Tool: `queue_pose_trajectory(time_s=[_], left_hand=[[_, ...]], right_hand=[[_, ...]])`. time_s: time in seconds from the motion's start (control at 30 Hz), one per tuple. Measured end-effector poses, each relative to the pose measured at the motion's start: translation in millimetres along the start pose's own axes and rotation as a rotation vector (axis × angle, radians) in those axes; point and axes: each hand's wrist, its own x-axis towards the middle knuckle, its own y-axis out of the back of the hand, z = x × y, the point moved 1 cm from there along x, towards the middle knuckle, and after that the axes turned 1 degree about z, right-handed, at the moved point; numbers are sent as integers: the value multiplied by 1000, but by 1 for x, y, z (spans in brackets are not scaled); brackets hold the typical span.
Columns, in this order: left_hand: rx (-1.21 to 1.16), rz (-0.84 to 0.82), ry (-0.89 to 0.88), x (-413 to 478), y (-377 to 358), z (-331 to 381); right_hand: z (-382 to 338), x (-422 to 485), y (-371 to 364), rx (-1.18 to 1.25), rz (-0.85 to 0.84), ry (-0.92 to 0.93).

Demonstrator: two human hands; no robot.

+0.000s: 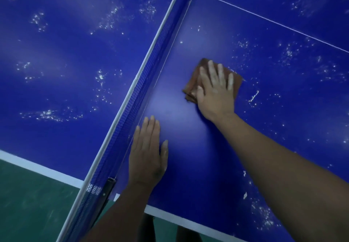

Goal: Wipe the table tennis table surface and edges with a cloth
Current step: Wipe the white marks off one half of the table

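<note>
A blue table tennis table (188,158) fills the view, speckled with white dust on both halves. A brown folded cloth (192,85) lies on the right half close to the net. My right hand (215,90) presses flat on the cloth with straight, spread fingers. My left hand (148,153) rests flat on the bare surface beside the net, fingers straight, holding nothing. The patch around both hands looks free of dust.
The blue net (151,68) with a white top band runs diagonally from the lower left to the top centre, held by a dark clamp post (107,189). White edge line (170,214) marks the near side. Green floor (28,200) lies below. A white centre line (273,21) crosses the right half.
</note>
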Motion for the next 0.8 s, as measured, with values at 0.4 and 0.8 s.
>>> queue_pose_trajectory(time_s=[0.4, 0.8], left_hand=[[132, -7, -77, 111, -41, 19], [141, 4, -75, 114, -42, 19]], right_hand=[[37, 37, -7, 67, 73, -6], [-32, 87, -19, 106, 124, 261]])
